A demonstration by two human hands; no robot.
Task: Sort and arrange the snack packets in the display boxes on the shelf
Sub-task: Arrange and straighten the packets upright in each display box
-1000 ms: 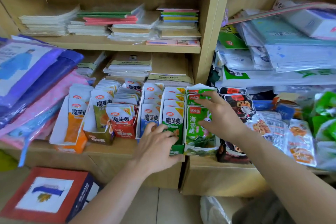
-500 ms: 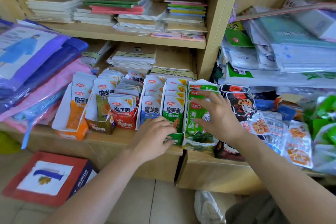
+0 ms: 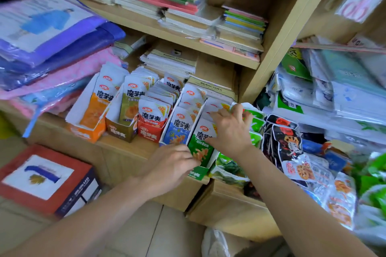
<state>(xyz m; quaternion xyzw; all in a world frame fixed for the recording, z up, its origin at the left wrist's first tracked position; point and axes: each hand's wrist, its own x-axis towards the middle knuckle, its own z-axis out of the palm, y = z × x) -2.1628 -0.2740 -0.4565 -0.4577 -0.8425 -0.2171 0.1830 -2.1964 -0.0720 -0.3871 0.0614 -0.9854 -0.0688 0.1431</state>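
Two hands at green display box (image 3: 198,170): left hand (image 3: 169,168) fingers closed on its front edge; right hand (image 3: 230,129) spread open across its green snack packets (image 3: 201,142).

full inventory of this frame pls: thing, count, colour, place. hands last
orange display box: 1, orange, far left of the snack row
brown display box: 1, brown, right of the orange one
red display box: 1, red, middle of the row
blue-packet box: 1, white walls, blue packets, right of the red one
green-packet box: 1, green front, at both hands
bright green packets: several, right of that box
black packets: several, black and red, further right
notebooks: several stacks, mixed colours, upper shelf
folded bagged items: pile, purple, pink, blue, left
red-bordered box: 1, floor, lower left
left hand: 1, at the green-packet box front
right hand: 1, fingers on its packet tops
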